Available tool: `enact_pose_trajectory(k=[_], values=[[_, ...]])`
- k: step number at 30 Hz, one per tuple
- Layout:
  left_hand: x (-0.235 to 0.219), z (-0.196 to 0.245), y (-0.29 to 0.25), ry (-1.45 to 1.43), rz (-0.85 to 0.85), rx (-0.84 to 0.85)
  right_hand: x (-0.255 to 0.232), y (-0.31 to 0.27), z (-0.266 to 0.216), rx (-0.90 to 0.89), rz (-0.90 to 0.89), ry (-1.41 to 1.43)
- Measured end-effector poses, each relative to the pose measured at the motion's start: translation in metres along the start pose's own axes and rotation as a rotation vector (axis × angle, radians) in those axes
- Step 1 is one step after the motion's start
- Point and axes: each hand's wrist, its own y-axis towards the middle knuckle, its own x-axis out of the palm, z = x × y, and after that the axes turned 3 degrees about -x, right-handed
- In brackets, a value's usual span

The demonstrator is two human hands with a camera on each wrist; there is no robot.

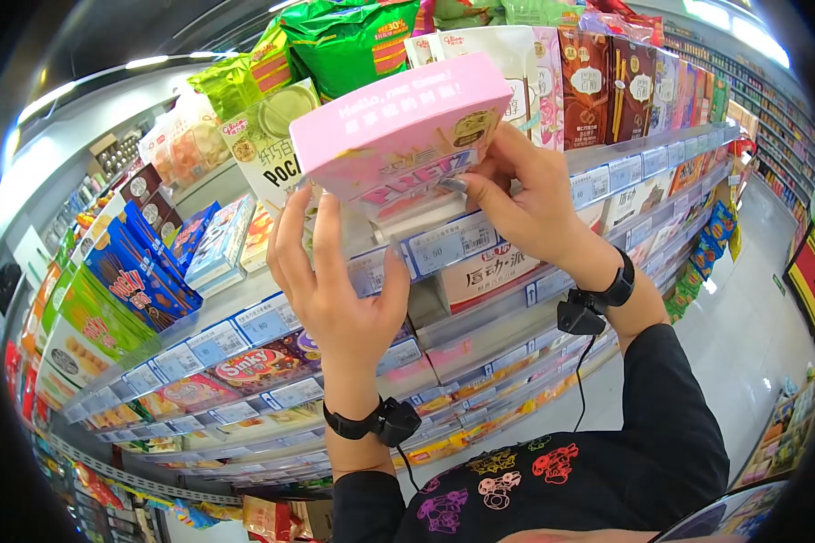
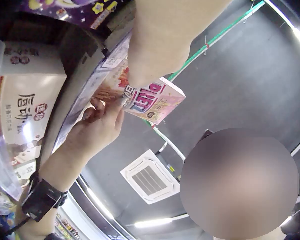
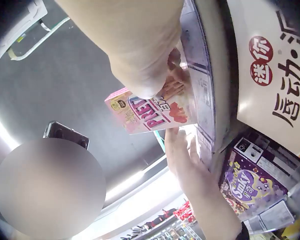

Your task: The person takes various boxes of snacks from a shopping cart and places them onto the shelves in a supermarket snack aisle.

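Observation:
A pink Pretz snack box (image 1: pixel 398 104) is tilted over the shelf edge, its top toward the head camera. My right hand (image 1: pixel 530 204) grips its right side, thumb low on the printed front and fingers curled behind. My left hand (image 1: pixel 344 294) is at the lower left corner, fingers extended, fingertips right at the box's edge. In the left wrist view the right hand (image 2: pixel 97 132) pinches the box (image 2: pixel 152 100) near its lower end. The right wrist view shows the left hand (image 3: pixel 190 165) at the opposite edge of the box (image 3: pixel 150 110).
Behind the box stand a green Pocky box (image 1: pixel 267 136), brown boxes (image 1: pixel 584 81) and green snack bags (image 1: pixel 353 45). Blue Pocky packs (image 1: pixel 136 271) are on the left. A price-tag rail (image 1: pixel 448 244) runs below the hands, with lower shelves beneath. An aisle floor (image 1: pixel 733 299) lies at right.

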Motion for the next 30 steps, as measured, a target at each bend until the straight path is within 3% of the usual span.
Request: enact_pose_trajectory(k=[6,9,12,18,22,30], values=[[0.003,-0.003,0.001,-0.029,-0.008,0.087,0.008,0.004,-0.008,0.036,0.068,-0.024],[0.000,0.004,0.004,0.052,-0.081,0.060,0.010,0.005,-0.004,0.002,0.068,-0.095],[0.000,0.007,0.006,0.156,-0.132,0.037,0.007,0.004,-0.009,0.079,-0.037,-0.204],[0.003,0.011,0.007,0.303,-0.172,0.032,0.010,-0.001,-0.008,0.032,0.028,-0.181],[0.006,0.012,0.006,0.333,-0.164,0.025,0.019,0.006,-0.007,-0.189,0.148,-0.165],[0.008,0.015,0.006,0.365,-0.166,0.009,0.006,0.031,-0.021,-0.266,-0.010,-0.330]])
